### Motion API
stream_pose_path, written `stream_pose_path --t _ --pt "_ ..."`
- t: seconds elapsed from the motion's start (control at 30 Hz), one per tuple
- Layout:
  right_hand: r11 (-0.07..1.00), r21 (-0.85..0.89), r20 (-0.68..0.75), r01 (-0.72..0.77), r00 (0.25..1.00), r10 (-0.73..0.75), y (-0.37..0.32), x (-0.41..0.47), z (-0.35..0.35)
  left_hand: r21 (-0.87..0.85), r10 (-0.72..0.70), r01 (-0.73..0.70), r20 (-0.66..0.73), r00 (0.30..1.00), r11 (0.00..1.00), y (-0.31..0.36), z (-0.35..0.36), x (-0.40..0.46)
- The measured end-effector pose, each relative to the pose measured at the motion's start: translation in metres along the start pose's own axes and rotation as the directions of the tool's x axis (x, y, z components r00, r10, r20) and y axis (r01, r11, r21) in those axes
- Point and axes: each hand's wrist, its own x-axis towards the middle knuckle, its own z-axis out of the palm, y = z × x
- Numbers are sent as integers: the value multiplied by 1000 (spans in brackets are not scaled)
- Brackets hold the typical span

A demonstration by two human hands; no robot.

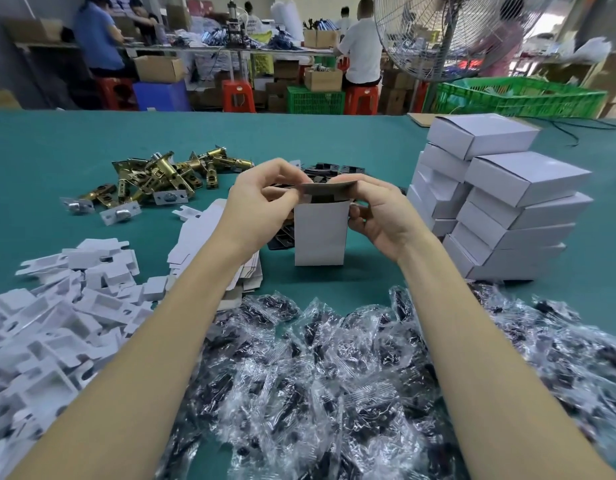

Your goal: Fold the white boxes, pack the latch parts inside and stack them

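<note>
Standing upright on the green table (91,140) at dead centre, a white box (319,233) is gripped from both sides, its top flap (329,187) pinched at the left end by the curled fingers of the left hand (261,202) while the right hand (375,213) is clamped round the upper right edge. Brass latch parts (161,174) are heaped at ten o'clock, finished boxes (500,199) are stacked at three, flat blanks (209,233) lie just left, and bagged screws (334,368) are spread at six.
</note>
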Motion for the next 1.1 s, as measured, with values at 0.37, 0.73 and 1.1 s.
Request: stream_pose_path --t 0.37,0.73,1.1 --pt "1000 -13 207 20 978 -17 1 -2 -18 -96 -39 50 109 993 994 -4 -8 0" --pt "976 -117 225 181 962 -152 5 -5 -23 -89 -11 17 58 998 996 -6 -6 0" --pt "991 -27 222 133 967 -124 16 0 -26 -44 90 -86 93 992 995 -12 -10 -2"
